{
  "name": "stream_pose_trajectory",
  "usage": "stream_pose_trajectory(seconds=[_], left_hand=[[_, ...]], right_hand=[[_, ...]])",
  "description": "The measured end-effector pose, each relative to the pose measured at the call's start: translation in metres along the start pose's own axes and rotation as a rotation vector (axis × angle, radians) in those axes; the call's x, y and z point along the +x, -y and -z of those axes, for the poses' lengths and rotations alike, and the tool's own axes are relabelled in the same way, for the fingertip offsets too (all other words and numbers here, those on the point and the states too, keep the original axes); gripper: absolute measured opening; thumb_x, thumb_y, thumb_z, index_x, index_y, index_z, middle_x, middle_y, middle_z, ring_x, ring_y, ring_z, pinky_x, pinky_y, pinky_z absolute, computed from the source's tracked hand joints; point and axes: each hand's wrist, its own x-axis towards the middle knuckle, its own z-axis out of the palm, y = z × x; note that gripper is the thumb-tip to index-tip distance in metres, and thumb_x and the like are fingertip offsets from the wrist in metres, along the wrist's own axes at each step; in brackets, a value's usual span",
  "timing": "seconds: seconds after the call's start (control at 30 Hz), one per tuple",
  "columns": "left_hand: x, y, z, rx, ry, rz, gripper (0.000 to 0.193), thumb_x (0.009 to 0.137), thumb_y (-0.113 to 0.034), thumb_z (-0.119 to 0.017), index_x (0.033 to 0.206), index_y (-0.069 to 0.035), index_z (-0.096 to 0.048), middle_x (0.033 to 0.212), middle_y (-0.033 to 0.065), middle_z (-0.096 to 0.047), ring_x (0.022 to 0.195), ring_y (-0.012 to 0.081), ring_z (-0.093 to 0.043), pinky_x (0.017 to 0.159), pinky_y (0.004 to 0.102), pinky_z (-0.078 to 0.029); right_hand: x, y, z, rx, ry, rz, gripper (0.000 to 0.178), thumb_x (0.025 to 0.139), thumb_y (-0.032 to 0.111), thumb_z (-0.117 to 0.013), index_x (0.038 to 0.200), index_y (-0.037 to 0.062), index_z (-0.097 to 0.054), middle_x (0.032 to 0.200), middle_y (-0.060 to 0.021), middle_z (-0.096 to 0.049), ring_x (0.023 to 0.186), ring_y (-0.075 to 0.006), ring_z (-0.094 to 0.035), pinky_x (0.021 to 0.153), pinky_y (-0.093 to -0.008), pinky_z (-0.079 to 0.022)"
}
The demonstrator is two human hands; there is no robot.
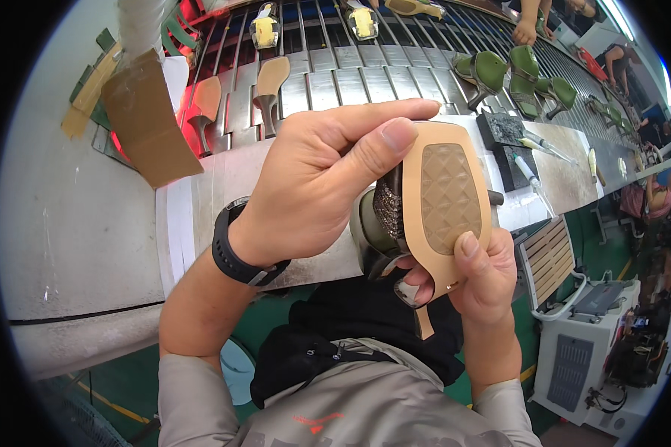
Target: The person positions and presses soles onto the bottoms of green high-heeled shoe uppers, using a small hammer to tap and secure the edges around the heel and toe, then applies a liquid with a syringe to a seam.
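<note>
A high-heeled shoe [449, 190] is held sole up above the bench edge, its tan sole set with a brown quilted panel. My right hand [484, 276] grips it near the heel end, thumb on the sole and fingers underneath. At the toe end, my left hand [313, 175] is closed, its thumb pressed on the sole's edge and its index finger stretched along the toe. The upper is mostly hidden, with dark glittery material showing at the side. Behind it, partly covered, a green shoe [361, 231] rests by the bench edge.
Beyond the bench [224, 186] runs a slatted metal conveyor [328, 74] carrying several shoes, including green heels [488, 71]. Syringes [533, 175] lie by a black block [503, 130]. Cardboard [145, 119] hangs left. A co-worker's hand [525, 31] is far right; a white machine [581, 357] stands nearer.
</note>
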Motion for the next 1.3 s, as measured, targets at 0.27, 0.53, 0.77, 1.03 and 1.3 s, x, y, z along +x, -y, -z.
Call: stream_pose_trajectory(seconds=[0.27, 0.53, 0.77, 1.03, 1.3], left_hand=[[-0.005, -0.009, -0.006, -0.052, 0.038, 0.079, 0.052, 0.111, -0.02, -0.063, 0.156, 0.005, -0.052, 0.131, 0.0111, -0.072, 0.119, 0.0129, -0.066, 0.102, 0.0274, -0.053], [-0.018, -0.026, -0.014, -0.188, -0.037, 0.16, 0.055, 0.102, -0.005, -0.064, 0.153, 0.009, -0.052, 0.135, 0.0179, -0.071, 0.126, 0.0216, -0.067, 0.11, 0.0358, -0.052], [-0.052, -0.048, -0.017, -0.003, -0.335, 0.222, 0.033, 0.102, -0.016, -0.054, 0.116, 0.01, -0.067, 0.117, 0.0304, -0.075, 0.108, 0.0305, -0.075, 0.101, 0.0418, -0.059], [-0.075, -0.067, -0.014, 0.068, -0.382, 0.284, 0.036, 0.106, -0.029, -0.059, 0.106, 0.007, -0.067, 0.104, 0.0252, -0.076, 0.102, 0.0323, -0.076, 0.104, 0.0514, -0.058], [-0.086, -0.066, -0.012, 0.349, -0.428, 0.252, 0.017, 0.096, -0.009, -0.071, 0.105, 0.004, -0.066, 0.1, 0.0199, -0.075, 0.099, 0.0259, -0.074, 0.1, 0.0457, -0.059]], right_hand=[[0.0, 0.001, 0.003, -0.001, -0.027, 0.004, 0.047, 0.111, 0.032, -0.06, 0.12, -0.0135, -0.069, 0.1, -0.0235, -0.078, 0.079, -0.025, -0.08, 0.063, -0.0325, -0.068], [-0.006, 0.005, -0.012, -0.115, -0.074, -0.03, 0.04, 0.111, 0.025, -0.06, 0.112, -0.0127, -0.073, 0.094, -0.0213, -0.079, 0.078, -0.0218, -0.079, 0.066, -0.0316, -0.066], [-0.02, -0.02, -0.025, -0.145, 0.092, 0.2, 0.039, 0.112, 0.021, -0.058, 0.098, -0.0119, -0.074, 0.089, -0.0186, -0.08, 0.072, -0.0192, -0.078, 0.065, -0.0305, -0.063], [-0.018, -0.033, -0.055, -0.509, 0.201, 0.431, 0.012, 0.099, 0.008, -0.074, 0.093, -0.002, -0.074, 0.066, -0.01, -0.061, 0.052, -0.0279, -0.06, 0.051, -0.0377, -0.049], [-0.011, -0.03, -0.065, -0.57, 0.199, 0.466, 0.01, 0.095, 0.008, -0.077, 0.092, -0.0011, -0.073, 0.064, -0.0093, -0.058, 0.052, -0.0297, -0.058, 0.051, -0.0399, -0.049]])
